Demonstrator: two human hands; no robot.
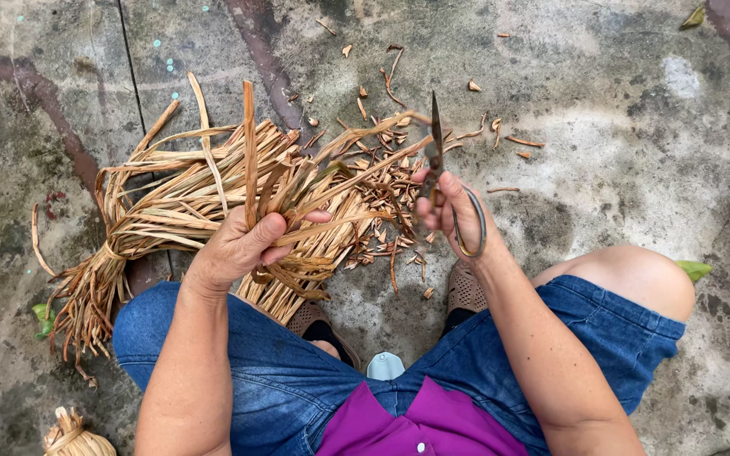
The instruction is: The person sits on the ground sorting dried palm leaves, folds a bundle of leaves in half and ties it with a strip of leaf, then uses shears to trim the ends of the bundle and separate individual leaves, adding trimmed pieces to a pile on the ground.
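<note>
Left hand [242, 245] clenches dried strips [213, 194] lying leftward; right hand [449, 211] grips scissors [437, 156], seemingly closed, pointing away.

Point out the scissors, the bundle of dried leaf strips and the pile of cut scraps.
scissors [437, 143]: head view, on the blades near the pivot.
bundle of dried leaf strips [204, 194]: head view, on its middle.
pile of cut scraps [386, 207]: head view, centre of the heap.

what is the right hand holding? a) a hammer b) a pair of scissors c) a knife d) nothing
b: the right hand grips a pair of scissors, fingers through the loop handle and blades pointing up over the dried straw bundle that the left hand clutches.
</note>
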